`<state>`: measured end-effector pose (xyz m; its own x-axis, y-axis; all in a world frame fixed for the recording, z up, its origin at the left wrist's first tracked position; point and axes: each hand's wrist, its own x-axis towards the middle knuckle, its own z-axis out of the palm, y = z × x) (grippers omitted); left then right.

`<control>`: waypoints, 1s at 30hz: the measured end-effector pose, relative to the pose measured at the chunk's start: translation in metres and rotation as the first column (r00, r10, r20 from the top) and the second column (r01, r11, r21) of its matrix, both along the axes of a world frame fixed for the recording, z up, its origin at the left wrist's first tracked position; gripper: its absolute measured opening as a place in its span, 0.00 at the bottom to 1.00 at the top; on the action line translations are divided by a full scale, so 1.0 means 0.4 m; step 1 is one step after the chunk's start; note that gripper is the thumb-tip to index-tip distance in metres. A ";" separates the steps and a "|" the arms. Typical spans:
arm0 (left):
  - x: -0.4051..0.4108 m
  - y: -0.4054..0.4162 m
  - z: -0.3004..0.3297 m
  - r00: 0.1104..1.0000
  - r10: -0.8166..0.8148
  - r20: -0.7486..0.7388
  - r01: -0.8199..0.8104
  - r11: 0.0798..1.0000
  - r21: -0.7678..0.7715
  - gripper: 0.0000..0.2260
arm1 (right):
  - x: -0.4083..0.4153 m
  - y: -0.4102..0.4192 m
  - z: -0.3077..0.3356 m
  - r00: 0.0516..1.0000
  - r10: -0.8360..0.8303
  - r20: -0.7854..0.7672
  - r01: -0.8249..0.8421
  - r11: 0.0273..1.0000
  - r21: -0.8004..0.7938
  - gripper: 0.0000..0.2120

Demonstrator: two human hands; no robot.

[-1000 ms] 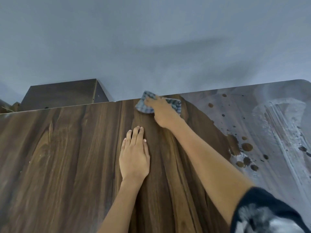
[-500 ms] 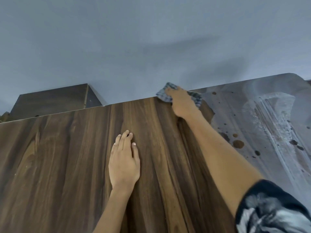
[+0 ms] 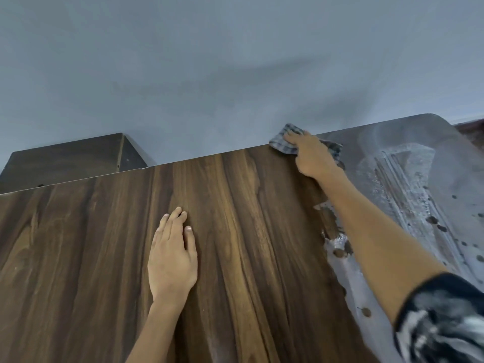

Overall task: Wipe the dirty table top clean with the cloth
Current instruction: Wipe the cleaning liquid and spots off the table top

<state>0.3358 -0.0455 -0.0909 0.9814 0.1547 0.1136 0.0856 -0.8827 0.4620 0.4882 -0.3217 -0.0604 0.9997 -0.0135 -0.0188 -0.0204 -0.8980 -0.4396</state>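
Your right hand [image 3: 311,155] reaches to the far edge of the wooden bench [image 3: 235,231], fingers straight and flat, pressing a checked cloth [image 3: 281,142] down against the surface by the grey wall [image 3: 235,74]. The cloth sits under that hand, partly over the far edge. To the right of that hand and forearm, the bench is covered in a pale grey film [image 3: 408,184] with dark spots. Your left hand [image 3: 172,258] lies flat on clean wood nearer you, fingers straight and close together, holding nothing.
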 end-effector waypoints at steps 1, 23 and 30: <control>0.000 0.001 -0.001 1.000 -0.002 0.003 0.002 1.000 0.001 0.17 | 0.015 0.021 -0.006 1.000 0.019 0.006 -0.019 0.999 0.029 0.27; 0.002 0.006 -0.008 1.000 -0.008 0.029 0.009 1.000 -0.011 0.16 | -0.124 0.031 -0.031 0.979 0.201 -0.030 -0.199 0.978 0.061 0.36; -0.004 -0.003 -0.003 1.000 0.000 0.014 0.000 1.000 -0.014 0.16 | -0.324 -0.144 -0.018 0.984 0.180 -0.002 -0.179 0.980 0.081 0.33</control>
<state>0.3343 -0.0468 -0.0920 0.9797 0.1566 0.1250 0.0793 -0.8760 0.4758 0.3586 -0.3793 -0.0678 0.9855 0.1681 -0.0221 0.1334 -0.8491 -0.5111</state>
